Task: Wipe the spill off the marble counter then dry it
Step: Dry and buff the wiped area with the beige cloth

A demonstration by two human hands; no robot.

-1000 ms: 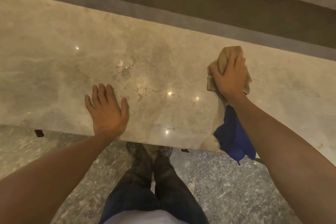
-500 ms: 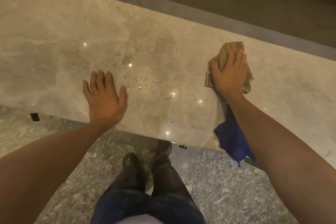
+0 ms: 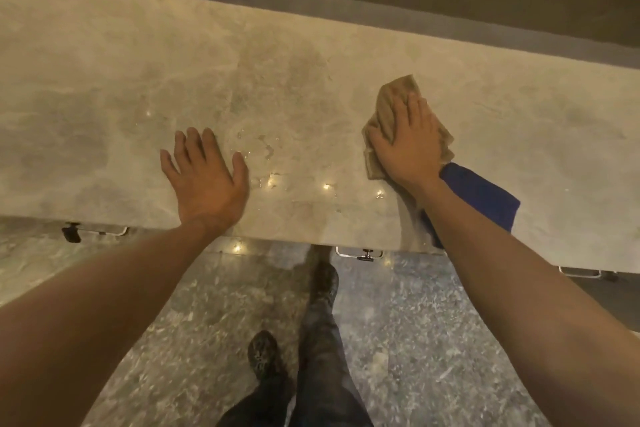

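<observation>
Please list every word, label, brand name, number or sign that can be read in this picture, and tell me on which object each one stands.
There are none. No readable text shows on the beige marble counter, the crumpled tan cloth under the right hand, the dark blue cloth beside it, the left hand lying flat on the counter, or the speckled grey stone floor.

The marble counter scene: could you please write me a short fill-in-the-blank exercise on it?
1. The right hand presses a ____ cloth onto the marble counter.
2. The left hand lies ____ on the counter, holding nothing.
3. The spill glistens ____ the two hands.
4. The cloth under the right forearm is ____.

Missing words: tan; flat; between; blue
</observation>
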